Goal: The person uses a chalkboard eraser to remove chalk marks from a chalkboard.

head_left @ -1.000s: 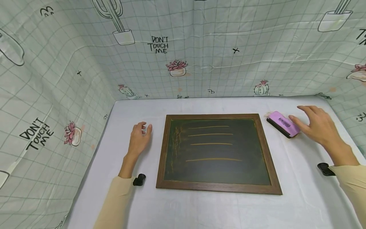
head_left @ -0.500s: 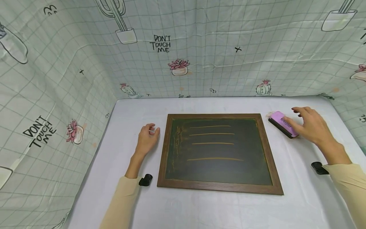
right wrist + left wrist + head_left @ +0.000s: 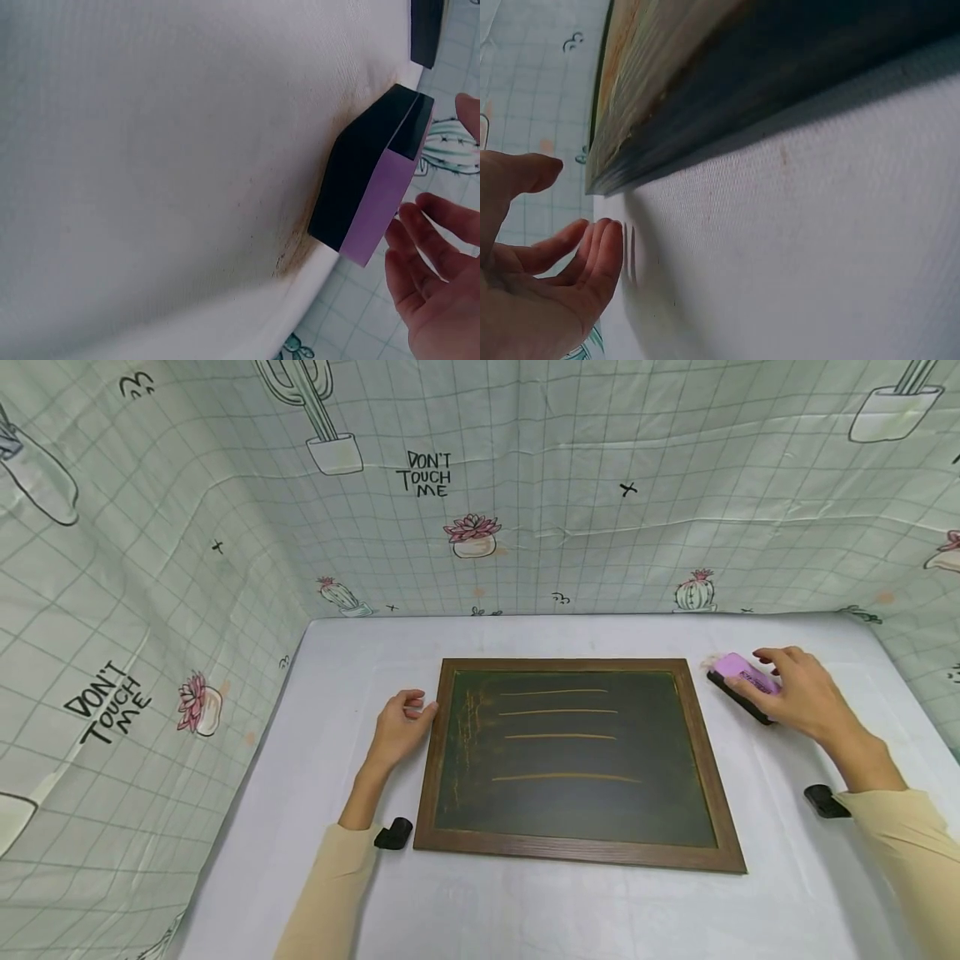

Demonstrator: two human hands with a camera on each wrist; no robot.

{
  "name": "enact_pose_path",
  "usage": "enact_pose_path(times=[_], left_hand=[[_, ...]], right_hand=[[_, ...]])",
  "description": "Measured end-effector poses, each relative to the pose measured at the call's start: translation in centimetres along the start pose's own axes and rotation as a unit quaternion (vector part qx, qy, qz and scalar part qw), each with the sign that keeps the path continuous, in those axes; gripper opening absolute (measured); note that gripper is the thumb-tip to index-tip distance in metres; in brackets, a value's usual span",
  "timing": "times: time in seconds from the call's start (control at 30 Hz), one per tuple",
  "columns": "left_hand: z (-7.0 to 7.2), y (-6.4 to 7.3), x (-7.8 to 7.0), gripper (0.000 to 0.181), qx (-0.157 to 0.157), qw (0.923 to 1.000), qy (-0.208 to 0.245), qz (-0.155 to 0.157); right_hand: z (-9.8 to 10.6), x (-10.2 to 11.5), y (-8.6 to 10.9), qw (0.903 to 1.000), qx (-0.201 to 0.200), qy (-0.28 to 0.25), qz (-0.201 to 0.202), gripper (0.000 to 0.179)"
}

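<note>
I have the left hand (image 3: 403, 725) just outside the chalkboard (image 3: 577, 814), its thumb at the wooden frame (image 3: 581, 852); I can't make out contact. Four yellowish lines (image 3: 560, 737) cross the board between the two hands, with smudges (image 3: 470, 727) on the left hand's side. On my far side, the right hand (image 3: 812, 700) hovers over the purple-and-black eraser (image 3: 723, 667), thumb and fingers apart. Beyond both hands I see a printed cloth (image 3: 540, 510).
</note>
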State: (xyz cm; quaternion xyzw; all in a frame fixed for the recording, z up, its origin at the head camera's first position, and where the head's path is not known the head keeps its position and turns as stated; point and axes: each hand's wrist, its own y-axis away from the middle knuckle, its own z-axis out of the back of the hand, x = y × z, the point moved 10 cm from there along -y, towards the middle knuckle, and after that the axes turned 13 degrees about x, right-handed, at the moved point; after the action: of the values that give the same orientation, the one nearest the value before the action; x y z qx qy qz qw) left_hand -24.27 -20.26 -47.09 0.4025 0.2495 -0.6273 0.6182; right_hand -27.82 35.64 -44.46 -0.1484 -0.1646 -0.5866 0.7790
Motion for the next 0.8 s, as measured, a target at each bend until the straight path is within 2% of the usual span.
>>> enact_pose_path(times=[0.37, 0.8], left_hand=[[-1.2, 0.0, 0.2, 0.046, 0.034, 0.9988, 0.024, 0.024], [-1.7, 0.0, 0.0, 0.053, 0.074, 0.9963, 0.034, 0.027]], right_hand=[[-1.2, 0.1, -0.5, 0.9991, 0.038, 0.002, -0.018, 0.070], [-1.9, -0.3, -0.6, 0.9946, 0.097, 0.016, -0.033, 0.072]])
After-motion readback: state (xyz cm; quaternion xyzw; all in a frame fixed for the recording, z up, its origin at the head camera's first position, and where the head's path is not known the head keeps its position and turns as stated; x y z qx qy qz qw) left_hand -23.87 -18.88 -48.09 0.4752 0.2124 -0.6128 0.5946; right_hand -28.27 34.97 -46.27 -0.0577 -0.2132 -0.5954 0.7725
